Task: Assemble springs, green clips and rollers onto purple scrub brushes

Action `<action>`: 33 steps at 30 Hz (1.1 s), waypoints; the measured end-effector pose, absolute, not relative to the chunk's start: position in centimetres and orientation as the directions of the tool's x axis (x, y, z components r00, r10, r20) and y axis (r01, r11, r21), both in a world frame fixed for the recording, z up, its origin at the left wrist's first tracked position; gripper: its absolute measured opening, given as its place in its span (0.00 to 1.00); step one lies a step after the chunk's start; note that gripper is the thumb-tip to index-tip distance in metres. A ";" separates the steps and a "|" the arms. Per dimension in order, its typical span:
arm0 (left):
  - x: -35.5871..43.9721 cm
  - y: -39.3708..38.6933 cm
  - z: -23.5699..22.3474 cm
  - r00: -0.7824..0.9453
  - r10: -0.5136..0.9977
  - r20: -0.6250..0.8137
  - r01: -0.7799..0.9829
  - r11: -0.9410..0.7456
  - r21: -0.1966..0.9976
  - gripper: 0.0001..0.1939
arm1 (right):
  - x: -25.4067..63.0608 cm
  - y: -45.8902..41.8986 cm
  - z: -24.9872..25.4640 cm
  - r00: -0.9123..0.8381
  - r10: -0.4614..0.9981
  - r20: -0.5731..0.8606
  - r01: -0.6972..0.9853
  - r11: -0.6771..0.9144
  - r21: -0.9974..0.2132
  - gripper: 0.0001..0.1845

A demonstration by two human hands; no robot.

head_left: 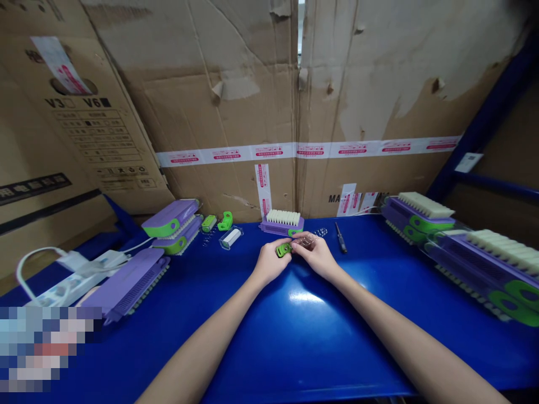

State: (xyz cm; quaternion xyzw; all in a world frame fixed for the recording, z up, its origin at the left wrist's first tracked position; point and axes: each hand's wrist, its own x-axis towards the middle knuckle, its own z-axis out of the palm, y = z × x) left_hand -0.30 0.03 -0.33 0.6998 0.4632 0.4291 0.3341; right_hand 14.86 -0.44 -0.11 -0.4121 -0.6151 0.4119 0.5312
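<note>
My left hand [269, 262] is closed around a small green plastic part [283, 249] above the blue table. Fingers of my right hand [316, 259] pinch a thin, shiny coil spring [306, 239], with its near end against the green part. The spring's far end reaches out past my right hand. Just beyond both hands lies a purple block with white bristle-like ridges [280, 223]. To the right of my hands rests a slim screwdriver [341, 238].
Left of my hands lie a bright green clip [226, 220], a green-and-clear piece [208, 223], a white block in a clear case [231, 238] and loose springs [207, 240]. Purple-green units are stacked left [172, 219] and right [421, 216]. A power strip [80, 280] sits left; cardboard [227, 112] stands behind.
</note>
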 end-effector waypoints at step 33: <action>-0.5 0.6 -1.3 0.246 0.929 0.276 0.163 -0.320 0.933 0.22 | 14.9 -0.5 -0.1 -0.132 0.949 0.285 0.138 0.302 -0.943 0.13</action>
